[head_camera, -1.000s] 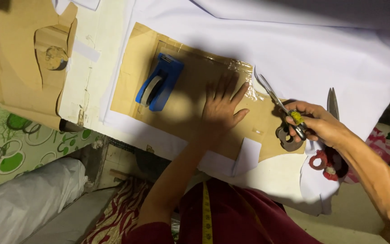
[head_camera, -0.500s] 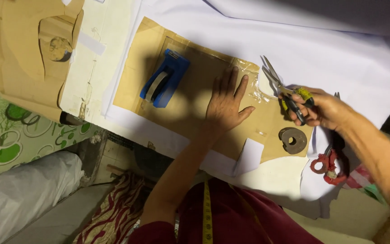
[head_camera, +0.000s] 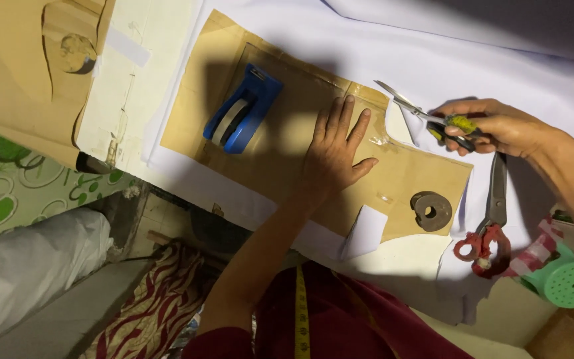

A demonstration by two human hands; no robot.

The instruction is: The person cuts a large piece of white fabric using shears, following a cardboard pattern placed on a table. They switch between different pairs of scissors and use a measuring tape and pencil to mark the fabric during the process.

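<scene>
The head camera shows the left hand [head_camera: 335, 151] pressed flat with fingers spread on the thin, bendy brown paper pattern [head_camera: 287, 126] on the white cloth [head_camera: 433, 40], while the right hand [head_camera: 499, 126] pinches small scissors [head_camera: 426, 118], best held by their handles

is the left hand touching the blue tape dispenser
Apart. The head view shows the left hand flat on the brown paper pattern, with bare paper between it and the blue tape dispenser.

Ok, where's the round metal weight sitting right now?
In the head view, the round weight lies on the brown paper pattern's lower right corner, right of the flat left hand, left of the red-handled scissors.
</scene>
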